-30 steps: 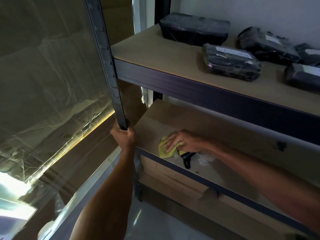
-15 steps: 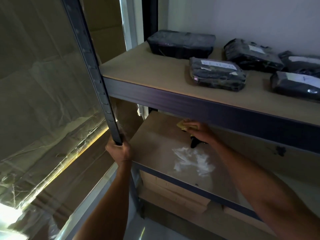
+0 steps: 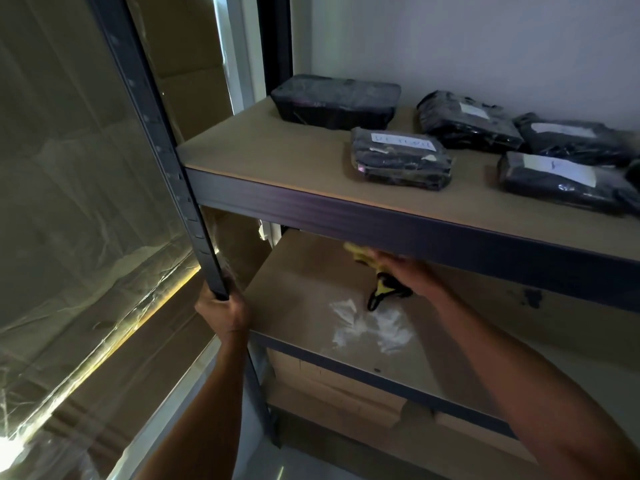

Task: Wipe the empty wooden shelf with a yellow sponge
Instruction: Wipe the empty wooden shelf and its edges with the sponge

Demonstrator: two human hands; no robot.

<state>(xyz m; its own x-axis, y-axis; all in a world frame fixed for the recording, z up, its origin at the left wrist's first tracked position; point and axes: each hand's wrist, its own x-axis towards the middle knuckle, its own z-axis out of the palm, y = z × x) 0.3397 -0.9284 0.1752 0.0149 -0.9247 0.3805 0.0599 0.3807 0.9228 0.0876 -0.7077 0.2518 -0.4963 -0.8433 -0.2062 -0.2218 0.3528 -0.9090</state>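
Head view: my left hand grips the dark upright post at the wooden shelf's front left corner, fingers curled round it. My right hand meets the yellow sponge toward the shelf's rear. The upper beam hides those fingers, so I cannot tell their set. White residue lies mid-shelf.

sponge: mostly hidden behind the front rail of the upper shelf
right hand: fingertips covered by that rail; grip cannot be told
left hand: fingertips hidden round the post
package: 1 cut off by the right edge
label: writing too blurred to be read
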